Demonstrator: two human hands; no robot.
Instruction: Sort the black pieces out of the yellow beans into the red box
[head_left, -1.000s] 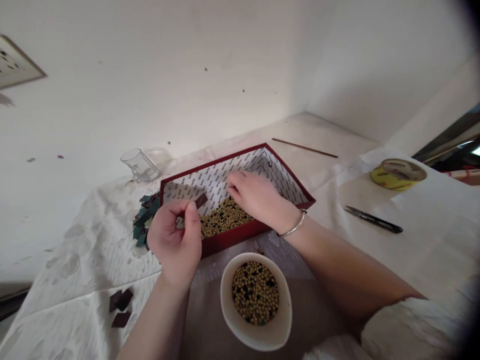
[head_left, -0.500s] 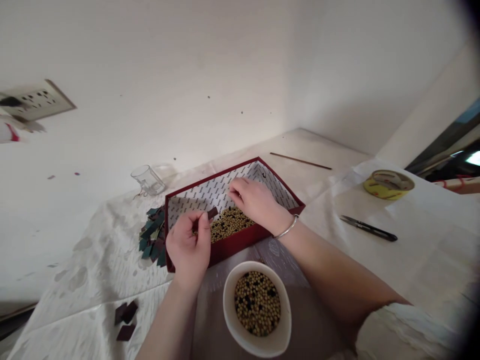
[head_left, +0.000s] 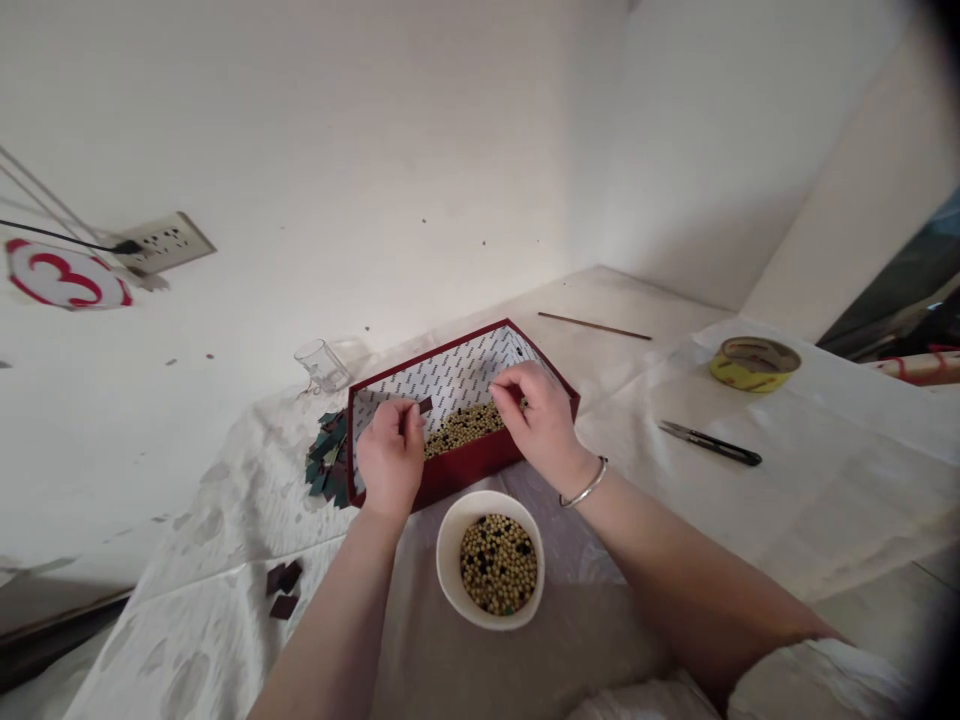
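Observation:
My left hand (head_left: pixel 390 455) is closed at the left end of a red box (head_left: pixel 469 470), pinching a small dark brown piece (head_left: pixel 426 405) between thumb and forefinger. Over the box's right part, my right hand (head_left: pixel 541 422) has thumb and forefinger brought together; whatever is between them is too small to make out. Inside the box, which has a printed white lining, lies a heap of yellowish and black beads (head_left: pixel 465 428). A white bowl (head_left: pixel 450 560) of similar beads (head_left: pixel 499 565) stands in front, between my forearms.
Dark green and brown pieces (head_left: pixel 326 460) are piled left of the box; a few brown ones (head_left: pixel 283 605) lie nearer me. Behind stands a clear glass (head_left: pixel 322 367). To the right are a thin stick (head_left: pixel 594 326), a yellow tape roll (head_left: pixel 754 372) and black snips (head_left: pixel 711 443).
My right hand has shifted rightward over the box, and its thumb and forefinger now show. The left hand still holds the brown piece. The camera view has shifted a little.

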